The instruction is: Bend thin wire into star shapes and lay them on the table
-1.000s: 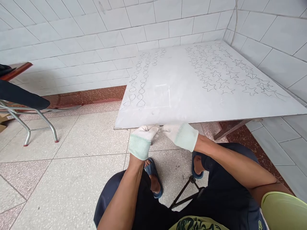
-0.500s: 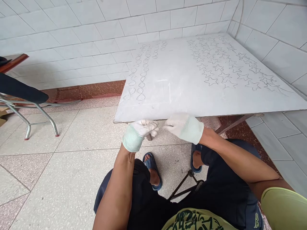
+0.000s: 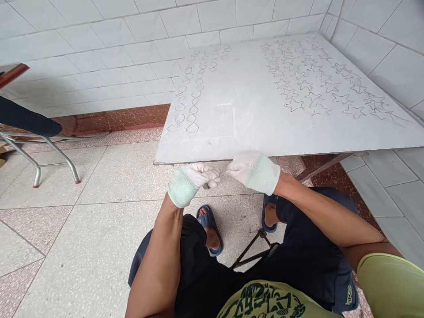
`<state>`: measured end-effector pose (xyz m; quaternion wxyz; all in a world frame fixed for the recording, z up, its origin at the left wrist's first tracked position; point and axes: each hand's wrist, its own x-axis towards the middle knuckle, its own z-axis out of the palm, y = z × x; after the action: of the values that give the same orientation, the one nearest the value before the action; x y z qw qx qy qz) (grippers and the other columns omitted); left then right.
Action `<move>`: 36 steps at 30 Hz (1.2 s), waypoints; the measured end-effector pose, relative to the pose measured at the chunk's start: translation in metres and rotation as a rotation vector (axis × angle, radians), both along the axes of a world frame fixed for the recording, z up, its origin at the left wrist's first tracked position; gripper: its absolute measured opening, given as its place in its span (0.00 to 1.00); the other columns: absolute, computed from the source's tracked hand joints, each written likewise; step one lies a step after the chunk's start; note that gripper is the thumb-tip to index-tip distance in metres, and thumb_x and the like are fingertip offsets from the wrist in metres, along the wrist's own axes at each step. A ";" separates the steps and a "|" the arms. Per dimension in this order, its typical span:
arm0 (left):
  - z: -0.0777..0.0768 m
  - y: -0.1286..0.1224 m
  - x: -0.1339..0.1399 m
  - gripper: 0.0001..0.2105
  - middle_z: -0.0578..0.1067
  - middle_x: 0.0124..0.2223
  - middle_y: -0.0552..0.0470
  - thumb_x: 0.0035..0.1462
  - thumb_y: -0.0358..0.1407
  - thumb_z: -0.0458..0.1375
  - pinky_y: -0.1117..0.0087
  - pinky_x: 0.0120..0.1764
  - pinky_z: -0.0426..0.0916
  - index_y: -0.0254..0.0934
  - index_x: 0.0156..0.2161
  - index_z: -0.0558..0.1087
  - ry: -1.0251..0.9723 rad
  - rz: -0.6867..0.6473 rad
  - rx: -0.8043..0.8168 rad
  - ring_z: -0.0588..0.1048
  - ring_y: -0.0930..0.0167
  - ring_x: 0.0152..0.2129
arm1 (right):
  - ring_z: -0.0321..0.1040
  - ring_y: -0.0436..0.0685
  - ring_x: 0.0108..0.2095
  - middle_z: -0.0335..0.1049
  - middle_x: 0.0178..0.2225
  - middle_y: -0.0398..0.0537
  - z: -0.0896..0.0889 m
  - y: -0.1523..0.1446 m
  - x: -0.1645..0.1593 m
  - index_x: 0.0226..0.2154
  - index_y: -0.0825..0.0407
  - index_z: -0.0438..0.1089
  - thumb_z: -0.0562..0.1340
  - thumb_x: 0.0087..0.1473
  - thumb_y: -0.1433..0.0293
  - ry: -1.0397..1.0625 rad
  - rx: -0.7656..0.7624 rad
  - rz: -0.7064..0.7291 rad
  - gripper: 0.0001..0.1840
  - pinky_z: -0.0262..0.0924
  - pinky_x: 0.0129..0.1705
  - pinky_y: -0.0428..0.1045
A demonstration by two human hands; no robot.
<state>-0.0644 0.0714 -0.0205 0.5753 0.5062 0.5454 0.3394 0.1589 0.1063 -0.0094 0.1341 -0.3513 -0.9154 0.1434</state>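
Both hands wear white gloves with pale green cuffs and meet at the front edge of a white tabletop [image 3: 251, 137]. My left hand [image 3: 202, 175] is closed, its fingers curled and pinched together just below the edge. Close to its fingertips, my right hand [image 3: 247, 168] is also pinched shut, pointing left. Whatever lies between the fingers is too thin or too hidden to make out. On the tabletop's left are rows of thin wire figure-eight shapes [image 3: 192, 123]. Many thin wire star shapes [image 3: 293, 105] lie on the right, some overlapping.
White tiled wall [image 3: 139, 48] runs behind and to the right of the table. A metal-legged stool [image 3: 54, 161] stands at the left, with dark cloth over it. Below me are my sandalled feet [image 3: 212, 232] and a dark metal frame [image 3: 255, 249] on the speckled floor.
The view has shifted slightly, so the tabletop sits a little higher in the picture. Both hands stay close together and pinched, with only a slight shift between them.
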 end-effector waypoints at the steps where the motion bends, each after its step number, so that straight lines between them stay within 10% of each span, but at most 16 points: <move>1: 0.000 -0.001 0.000 0.15 0.81 0.26 0.43 0.44 0.45 0.73 0.70 0.25 0.66 0.35 0.22 0.78 0.006 -0.001 -0.003 0.75 0.69 0.22 | 0.62 0.55 0.30 0.72 0.27 0.47 0.000 0.000 0.000 0.25 0.52 0.77 0.58 0.71 0.67 0.000 -0.013 -0.001 0.23 0.45 0.36 0.53; 14: -0.003 0.005 -0.007 0.39 0.82 0.28 0.38 0.49 0.71 0.62 0.65 0.25 0.69 0.29 0.35 0.83 -0.271 0.077 -0.050 0.78 0.64 0.22 | 0.56 0.52 0.28 0.69 0.28 0.46 0.004 0.001 0.005 0.32 0.54 0.77 0.53 0.71 0.73 -0.138 0.153 0.145 0.20 0.45 0.35 0.52; 23: -0.017 0.001 -0.005 0.22 0.83 0.31 0.40 0.45 0.53 0.75 0.68 0.28 0.68 0.32 0.30 0.82 -0.100 0.108 -0.049 0.79 0.67 0.24 | 0.64 0.57 0.31 0.72 0.27 0.50 -0.001 -0.003 0.006 0.33 0.55 0.76 0.55 0.70 0.73 -0.170 0.414 0.100 0.17 0.41 0.35 0.53; 36: -0.009 -0.005 -0.011 0.29 0.84 0.32 0.41 0.52 0.60 0.69 0.64 0.30 0.72 0.32 0.40 0.84 -0.269 0.042 0.074 0.80 0.64 0.26 | 0.66 0.56 0.30 0.74 0.26 0.50 0.008 -0.006 0.003 0.34 0.54 0.76 0.56 0.69 0.72 -0.230 0.424 0.084 0.16 0.41 0.34 0.53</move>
<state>-0.0757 0.0664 -0.0291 0.6168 0.4655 0.4611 0.4363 0.1617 0.1004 -0.0016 0.0938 -0.2910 -0.9481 -0.0872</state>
